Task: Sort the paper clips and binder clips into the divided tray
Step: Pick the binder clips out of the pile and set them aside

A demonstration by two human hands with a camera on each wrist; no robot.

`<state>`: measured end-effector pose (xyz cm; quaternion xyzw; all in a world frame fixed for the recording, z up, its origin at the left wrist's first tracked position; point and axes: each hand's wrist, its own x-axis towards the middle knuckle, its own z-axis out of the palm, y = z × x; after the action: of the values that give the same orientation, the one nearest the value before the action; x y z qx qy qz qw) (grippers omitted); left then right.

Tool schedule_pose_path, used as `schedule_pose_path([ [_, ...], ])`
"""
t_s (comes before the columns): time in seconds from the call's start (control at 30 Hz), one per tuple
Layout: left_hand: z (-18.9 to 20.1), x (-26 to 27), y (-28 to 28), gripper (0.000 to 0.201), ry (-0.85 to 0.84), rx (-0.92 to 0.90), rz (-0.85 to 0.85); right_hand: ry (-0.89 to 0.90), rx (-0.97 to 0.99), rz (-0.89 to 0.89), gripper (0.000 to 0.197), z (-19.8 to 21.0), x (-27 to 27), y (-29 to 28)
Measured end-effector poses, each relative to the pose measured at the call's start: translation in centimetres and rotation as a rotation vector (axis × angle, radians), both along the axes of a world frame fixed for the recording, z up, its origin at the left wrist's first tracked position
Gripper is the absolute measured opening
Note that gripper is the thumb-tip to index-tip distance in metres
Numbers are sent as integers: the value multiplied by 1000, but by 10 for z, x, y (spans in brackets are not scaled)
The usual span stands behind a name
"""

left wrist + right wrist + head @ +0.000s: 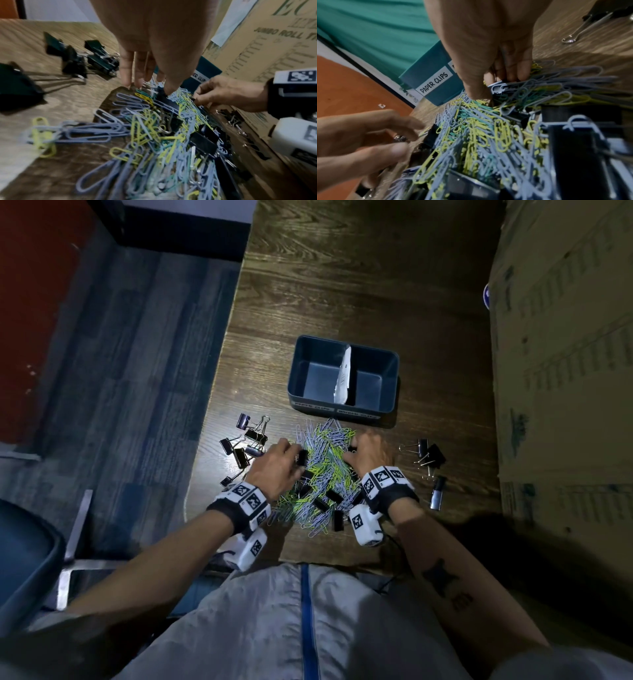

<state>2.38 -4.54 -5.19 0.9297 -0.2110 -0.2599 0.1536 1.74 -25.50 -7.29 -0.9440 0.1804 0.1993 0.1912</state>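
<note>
A heap of blue, yellow and green paper clips mixed with black binder clips lies on the wooden table before the dark blue divided tray. A white paper divider splits the tray, and both halves look empty. My left hand is at the heap's left side, thumb and fingers pinching a black binder clip. My right hand is on the heap's far right, its curled fingers pinching another black binder clip. The tray's front carries a "PAPER CLIPS" label.
Several loose binder clips lie left of the heap near the table's left edge. A few more binder clips lie to the right. A large cardboard box walls off the right side. A blue chair stands at lower left.
</note>
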Motion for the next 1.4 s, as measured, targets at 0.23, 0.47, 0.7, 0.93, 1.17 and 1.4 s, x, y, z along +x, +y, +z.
schedule_pose_path([
  [0.23, -11, -1, -37, 45, 45, -22, 112, -9, 42, -98, 15, -4, 0, 6],
  [0.47, -3, -1, -32, 37, 28, -190, 99, -57, 97, -145, 26, -1, -11, -3],
  [0.7, 7, -1, -9, 37, 133, -423, 274, -258, 354, -278, 17, 27, -21, -15],
  [0.93, 12, 5, 9, 26, 75, -464, 357, -409, 331, -314, 18, 43, -27, -35],
  [1.17, 10, 36, 60, 25, -112, -230, 489, -290, 118, -688, 13, 31, -49, -111],
  [1.4, -10, 58, 86, 24, -27, -169, 398, -178, 72, -735, 18, 16, -68, -141],
])
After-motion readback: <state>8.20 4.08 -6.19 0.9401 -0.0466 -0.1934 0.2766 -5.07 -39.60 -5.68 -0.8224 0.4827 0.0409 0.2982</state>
